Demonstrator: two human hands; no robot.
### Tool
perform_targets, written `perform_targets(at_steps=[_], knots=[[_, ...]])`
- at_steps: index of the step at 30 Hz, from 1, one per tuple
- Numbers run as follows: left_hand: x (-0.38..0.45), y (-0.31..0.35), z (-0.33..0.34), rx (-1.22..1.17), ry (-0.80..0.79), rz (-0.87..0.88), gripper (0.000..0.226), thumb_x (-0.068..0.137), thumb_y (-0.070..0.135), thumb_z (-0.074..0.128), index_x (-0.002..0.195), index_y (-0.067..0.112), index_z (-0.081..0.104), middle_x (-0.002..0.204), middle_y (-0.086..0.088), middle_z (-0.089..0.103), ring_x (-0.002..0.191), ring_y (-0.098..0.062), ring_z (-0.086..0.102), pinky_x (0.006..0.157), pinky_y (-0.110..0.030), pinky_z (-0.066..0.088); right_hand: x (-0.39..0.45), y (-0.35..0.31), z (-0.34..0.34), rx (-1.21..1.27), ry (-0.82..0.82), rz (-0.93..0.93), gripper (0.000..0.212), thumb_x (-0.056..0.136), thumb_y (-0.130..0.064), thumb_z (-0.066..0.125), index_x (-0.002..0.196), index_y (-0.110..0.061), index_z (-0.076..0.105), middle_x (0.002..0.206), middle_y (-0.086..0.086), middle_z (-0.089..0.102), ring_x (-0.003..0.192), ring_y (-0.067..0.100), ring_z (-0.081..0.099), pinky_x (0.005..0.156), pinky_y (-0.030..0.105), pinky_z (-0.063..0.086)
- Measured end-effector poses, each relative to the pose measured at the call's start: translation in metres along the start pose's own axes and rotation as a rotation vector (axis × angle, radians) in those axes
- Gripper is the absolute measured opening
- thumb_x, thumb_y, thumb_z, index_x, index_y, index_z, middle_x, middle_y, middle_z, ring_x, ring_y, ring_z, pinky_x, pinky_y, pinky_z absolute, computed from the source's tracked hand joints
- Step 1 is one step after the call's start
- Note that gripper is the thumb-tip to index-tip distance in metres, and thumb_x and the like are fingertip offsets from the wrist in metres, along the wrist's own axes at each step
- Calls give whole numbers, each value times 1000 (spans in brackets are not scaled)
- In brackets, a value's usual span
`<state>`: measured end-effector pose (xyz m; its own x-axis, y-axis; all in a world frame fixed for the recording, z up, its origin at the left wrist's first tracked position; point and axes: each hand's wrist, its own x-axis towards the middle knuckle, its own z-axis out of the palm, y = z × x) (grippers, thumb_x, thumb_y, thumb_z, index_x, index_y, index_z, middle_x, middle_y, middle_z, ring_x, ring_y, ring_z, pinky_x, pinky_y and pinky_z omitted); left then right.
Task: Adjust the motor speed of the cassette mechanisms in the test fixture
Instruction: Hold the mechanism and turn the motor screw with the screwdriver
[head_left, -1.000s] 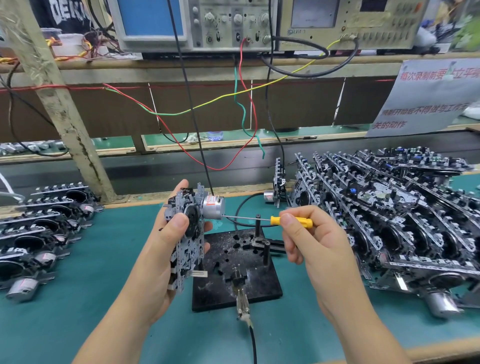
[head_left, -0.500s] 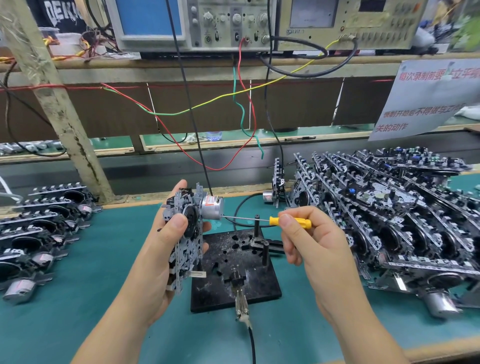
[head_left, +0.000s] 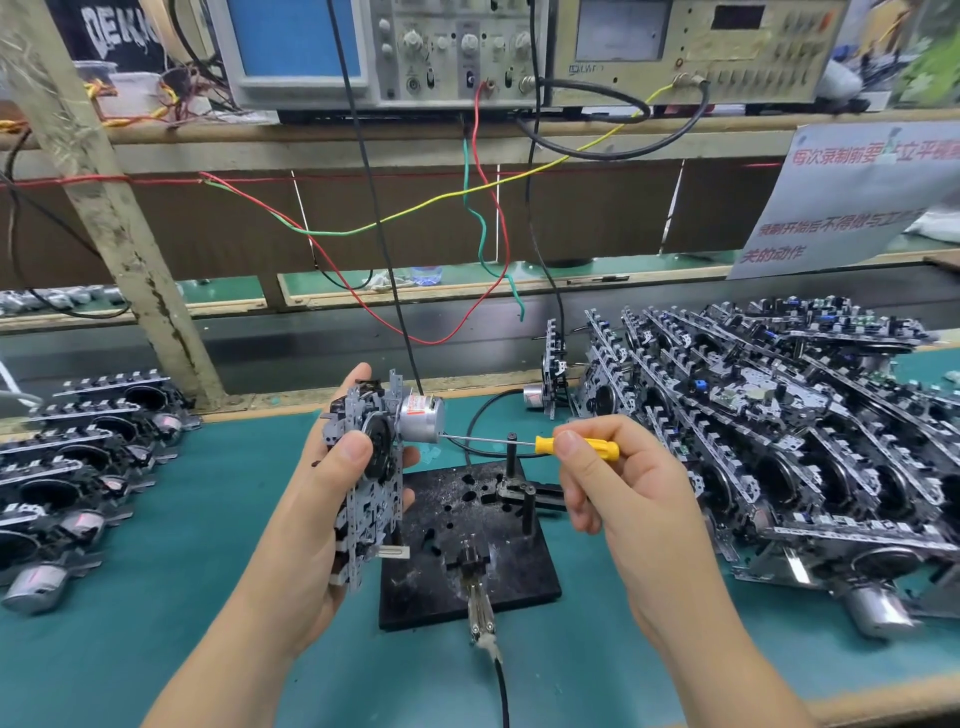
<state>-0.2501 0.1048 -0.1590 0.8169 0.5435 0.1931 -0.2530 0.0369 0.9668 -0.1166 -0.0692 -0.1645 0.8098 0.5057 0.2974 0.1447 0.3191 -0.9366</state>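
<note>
My left hand (head_left: 317, 514) grips a cassette mechanism (head_left: 371, 483) upright above the teal bench, thumb across its black flywheel. The mechanism's silver motor (head_left: 422, 420) points to the right. My right hand (head_left: 618, 499) pinches a small screwdriver with a yellow handle (head_left: 584, 448); its thin shaft runs left and its tip meets the motor's end face. Below and between both hands lies the black test fixture (head_left: 470, 551) with upright pins and a clamp at its front; nothing is mounted on it.
A big stack of cassette mechanisms (head_left: 779, 452) fills the right of the bench, and rows of others (head_left: 72, 467) lie at the left. An oscilloscope (head_left: 374, 49) and a meter (head_left: 685, 49) stand on the shelf, with wires hanging down. A cable (head_left: 501, 686) leaves the fixture's front.
Nothing has visibly changed apart from a slight shift of the camera; both hands keep the same hold, with the screwdriver tip at the motor.
</note>
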Motion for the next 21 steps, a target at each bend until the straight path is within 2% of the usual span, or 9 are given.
perform_targets(at_steps=[2, 5, 10, 14, 21], knots=[[0, 0, 0, -12, 12, -2, 55, 83, 48, 49, 138, 51, 51, 134, -5, 66, 123, -38, 59, 92, -47, 51, 0, 0, 0, 5, 0, 1, 7, 85, -33, 70, 83, -26, 70, 59, -1, 55, 52, 9, 46, 47, 16, 40], [0, -1, -1, -13, 10, 11, 54, 84, 50, 52, 137, 53, 52, 133, -2, 66, 123, -34, 60, 99, -51, 49, 0, -2, 0, 13, -5, 3, 10, 87, -35, 74, 82, -26, 70, 60, -1, 54, 53, 9, 46, 47, 17, 40], [0, -1, -2, -7, -3, 36, 67, 71, 61, 62, 137, 53, 53, 134, -2, 66, 123, -30, 61, 105, -54, 46, 0, -3, 1, 27, -4, 6, 9, 82, -34, 69, 81, -25, 70, 59, -1, 53, 53, 9, 45, 47, 17, 39], [1, -1, -1, -18, -8, 37, 69, 70, 61, 62, 138, 52, 52, 135, -1, 65, 124, -30, 61, 105, -56, 45, 1, -3, 0, 16, -5, 5, 8, 89, -29, 73, 81, -27, 70, 59, -2, 53, 53, 9, 45, 47, 17, 39], [1, 0, 0, -27, -10, 38, 69, 70, 61, 62, 137, 53, 52, 134, -1, 65, 122, -29, 62, 104, -56, 45, 0, -3, 1, 17, 1, 16, 6, 85, -31, 69, 81, -26, 70, 59, -1, 53, 53, 9, 46, 47, 17, 39]])
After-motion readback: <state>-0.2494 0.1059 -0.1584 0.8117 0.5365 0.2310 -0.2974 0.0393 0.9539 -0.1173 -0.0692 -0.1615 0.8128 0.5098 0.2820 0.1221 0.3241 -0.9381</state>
